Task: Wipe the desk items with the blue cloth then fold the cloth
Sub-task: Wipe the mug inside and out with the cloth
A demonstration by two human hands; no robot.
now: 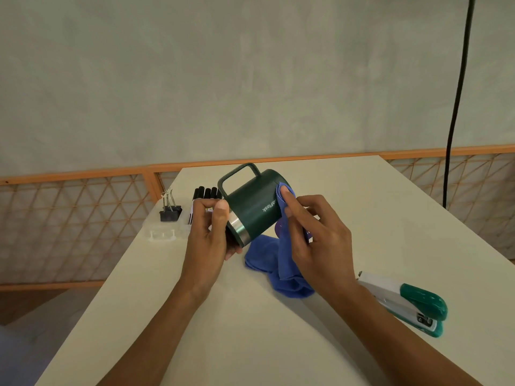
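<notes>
We've got the green mug off the desk, tipped sideways: steel rim gripped in our left hand, base pointing away and right, handle up. Our right hand pinches the blue cloth against the base end, and the rest trails below that grip, probably touching the desk.

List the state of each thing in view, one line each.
green mug: off the desk, tipped sideways, handle up
left grip: holds the mug's steel rim end
right grip: presses blue cloth onto mug
blue cloth: unfolded, bunched, tail on desk
stapler: closed, lying on desk, untouched
markers: capped, upright in clear tray
binder clips: in the tray, handles up
</notes>
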